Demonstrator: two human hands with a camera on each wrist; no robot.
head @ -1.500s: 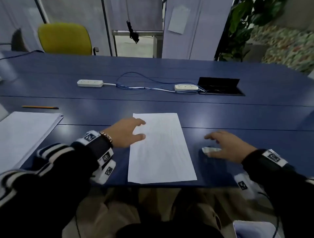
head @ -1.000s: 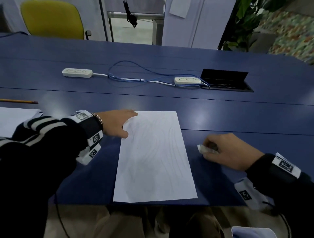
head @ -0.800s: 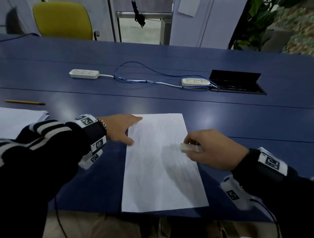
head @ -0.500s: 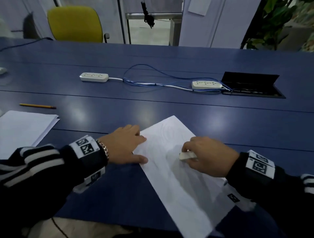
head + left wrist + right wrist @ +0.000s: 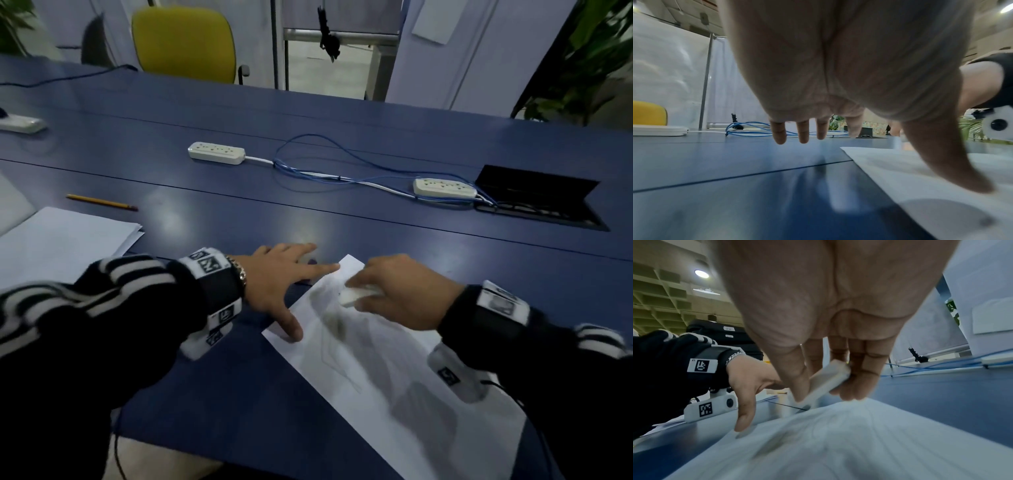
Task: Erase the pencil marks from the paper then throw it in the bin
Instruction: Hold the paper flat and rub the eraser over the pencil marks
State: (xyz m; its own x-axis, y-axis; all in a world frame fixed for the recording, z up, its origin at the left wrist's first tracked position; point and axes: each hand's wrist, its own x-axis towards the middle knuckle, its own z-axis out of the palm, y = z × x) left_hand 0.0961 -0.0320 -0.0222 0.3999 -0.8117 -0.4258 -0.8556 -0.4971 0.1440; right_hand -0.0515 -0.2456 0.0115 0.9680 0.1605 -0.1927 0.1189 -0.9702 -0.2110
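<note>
The head camera looks down from above at the blue table [image 5: 239, 394]. Each wrist camera sits low, very close under its palm, looking forward. All three see the paper [image 5: 376, 377].

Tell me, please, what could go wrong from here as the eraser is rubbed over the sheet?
1. The paper is held only at its left edge, under the thumb and a fingertip of the left hand, so hard strokes may crease or tear it.
2. The sheet lies askew with its near end past the table edge, so it may slide off.
3. The right hand pinches the eraser at a tilt; it may slip out.
</note>
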